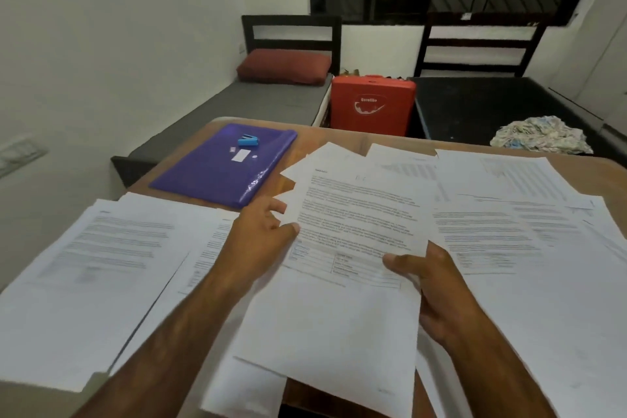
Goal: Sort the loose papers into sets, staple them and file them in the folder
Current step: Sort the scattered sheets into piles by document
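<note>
On the left of the table (pixel 315 136) we have a spread of printed pages (pixel 101 265), overlapping and running up to the near edge. Beyond them the purple folder (pixel 217 176) lies flat, with a blue stapler (pixel 248 140) on its far part. Right of centre, more loose sheets (pixel 515 224) cover the table out to its right side. Past the table we see a bed with a red pillow (pixel 283 66), a red case (pixel 371 103) and a crumpled cloth (pixel 539 136).

Our left hand (pixel 261 234) pinches the left edge of a fanned set of papers (pixel 353 214), thumb on top. Our right hand (pixel 437 285) holds the set's lower right edge the same way, so both grips are clamped on it, over the sheets below.

Bare wood shows only beside the folder toward the far edge, and in a strip at the near edge under the set.
</note>
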The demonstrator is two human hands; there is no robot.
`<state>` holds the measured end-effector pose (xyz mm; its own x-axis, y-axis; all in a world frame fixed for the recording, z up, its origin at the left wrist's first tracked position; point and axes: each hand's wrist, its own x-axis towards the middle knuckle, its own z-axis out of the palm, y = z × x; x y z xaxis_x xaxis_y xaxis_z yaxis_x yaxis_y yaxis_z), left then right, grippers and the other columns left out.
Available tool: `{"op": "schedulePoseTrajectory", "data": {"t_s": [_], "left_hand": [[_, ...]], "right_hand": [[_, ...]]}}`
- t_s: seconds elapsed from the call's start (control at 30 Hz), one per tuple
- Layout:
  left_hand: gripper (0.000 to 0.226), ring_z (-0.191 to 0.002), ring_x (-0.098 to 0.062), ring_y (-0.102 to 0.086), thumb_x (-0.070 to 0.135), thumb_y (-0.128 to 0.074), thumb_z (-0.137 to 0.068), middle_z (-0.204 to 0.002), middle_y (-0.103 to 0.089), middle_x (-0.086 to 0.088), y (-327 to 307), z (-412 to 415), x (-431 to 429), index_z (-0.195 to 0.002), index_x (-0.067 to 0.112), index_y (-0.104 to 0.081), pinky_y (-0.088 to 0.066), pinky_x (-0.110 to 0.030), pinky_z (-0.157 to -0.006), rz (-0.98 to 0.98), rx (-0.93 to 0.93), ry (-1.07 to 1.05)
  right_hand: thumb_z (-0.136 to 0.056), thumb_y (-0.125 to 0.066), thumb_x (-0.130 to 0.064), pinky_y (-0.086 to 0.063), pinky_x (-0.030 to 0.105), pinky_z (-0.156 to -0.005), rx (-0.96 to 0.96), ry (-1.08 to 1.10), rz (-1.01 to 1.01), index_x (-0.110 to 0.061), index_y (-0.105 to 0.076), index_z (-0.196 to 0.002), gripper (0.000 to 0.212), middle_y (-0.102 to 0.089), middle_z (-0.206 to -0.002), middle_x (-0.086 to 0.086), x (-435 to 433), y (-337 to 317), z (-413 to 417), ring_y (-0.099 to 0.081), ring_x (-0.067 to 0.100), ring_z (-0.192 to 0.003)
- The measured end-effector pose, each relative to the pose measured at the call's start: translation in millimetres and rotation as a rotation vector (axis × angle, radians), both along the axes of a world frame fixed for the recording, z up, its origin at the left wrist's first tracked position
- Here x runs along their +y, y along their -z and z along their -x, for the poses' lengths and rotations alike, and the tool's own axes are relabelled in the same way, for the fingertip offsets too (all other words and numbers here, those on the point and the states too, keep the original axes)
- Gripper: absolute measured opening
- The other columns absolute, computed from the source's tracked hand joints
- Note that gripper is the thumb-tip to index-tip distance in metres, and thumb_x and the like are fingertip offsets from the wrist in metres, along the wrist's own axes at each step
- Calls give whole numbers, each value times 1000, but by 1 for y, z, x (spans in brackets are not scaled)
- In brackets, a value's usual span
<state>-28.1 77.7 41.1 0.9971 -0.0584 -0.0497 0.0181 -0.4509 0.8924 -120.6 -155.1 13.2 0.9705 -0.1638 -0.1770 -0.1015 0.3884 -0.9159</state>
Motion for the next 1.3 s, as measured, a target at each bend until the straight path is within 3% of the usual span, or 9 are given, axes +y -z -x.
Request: {"op": "schedulePoseTrajectory", "data": {"t_s": [0.2,0.33,0.43,0.5,0.57,0.7,0.8,1.03,1.3], "left_hand": [[31,-101,-19,-67,36,-73,-94,-113,-65,5,16,5,54,-117,30,-53,-57,-32,-86,-170,34,-98],[28,-99,-21,-68,38,-69,-96,-118,-67,2,25,4,87,-116,32,-51,-60,-40,-91,-348,53,-160],[28,-102,-22,-68,39,-67,-96,-126,-68,2,32,0,100,-119,32,-52,-59,-42,-94,-486,74,-178],[36,-108,-22,-67,42,-64,-98,-132,-66,2,36,-1,105,-129,31,-51,-57,-40,-95,-601,75,-170],[44,-116,-22,-65,48,-60,-99,-138,-62,2,40,0,105,-137,29,-49,-54,-39,-96,-739,60,-162],[55,-127,-24,-54,57,-54,-98,-145,-47,-4,35,5,92,-142,25,-44,-52,-37,-98,-1021,-34,-210],[54,-127,-22,-52,57,-54,-99,-143,-46,-2,27,9,74,-142,27,-45,-51,-35,-99,-972,-102,-178],[33,-113,-13,-56,54,-59,-96,-131,-55,9,29,27,-13,-122,34,-59,-49,-28,-95,-734,-212,122],[30,-114,-11,-55,51,-56,-98,-125,-56,10,44,34,-106,-120,33,-61,-51,-30,-95,-652,-290,328]], "right_hand": [[-93,-63,11,-64,32,-74,94,-94,109,-13,-72,-119,37,-79,-112,4,53,9,-19,-77,24,-99],[-96,-71,-7,-59,22,-63,110,-121,385,-24,-74,-114,25,-80,-108,-6,87,18,-34,-78,12,-87],[-96,-74,-27,-55,27,-48,171,-84,685,-23,-69,-113,18,-77,-101,-7,103,23,-44,-76,22,-63],[-94,-75,-37,-59,29,-51,208,-77,808,-25,-65,-111,23,-74,-103,-11,111,24,-50,-73,21,-61],[-93,-73,-47,-61,29,-67,210,-64,972,-28,-64,-113,29,-73,-115,-11,116,24,-51,-68,11,-74],[-97,-58,-61,-45,24,-74,229,19,1380,-25,-60,-124,45,-71,-120,-7,112,15,-45,-60,8,-82],[-99,-51,-61,-44,29,-78,254,37,1506,-24,-52,-136,53,-70,-119,-4,106,11,-38,-68,19,-102],[-99,-56,-52,-43,28,-78,278,28,1413,-32,-59,-125,33,-71,-113,-8,67,16,-26,-54,9,-86],[-97,-55,-44,-41,27,-71,338,168,1427,-34,-65,-109,18,-71,-97,-13,-16,20,-5,-60,12,-85]]}}
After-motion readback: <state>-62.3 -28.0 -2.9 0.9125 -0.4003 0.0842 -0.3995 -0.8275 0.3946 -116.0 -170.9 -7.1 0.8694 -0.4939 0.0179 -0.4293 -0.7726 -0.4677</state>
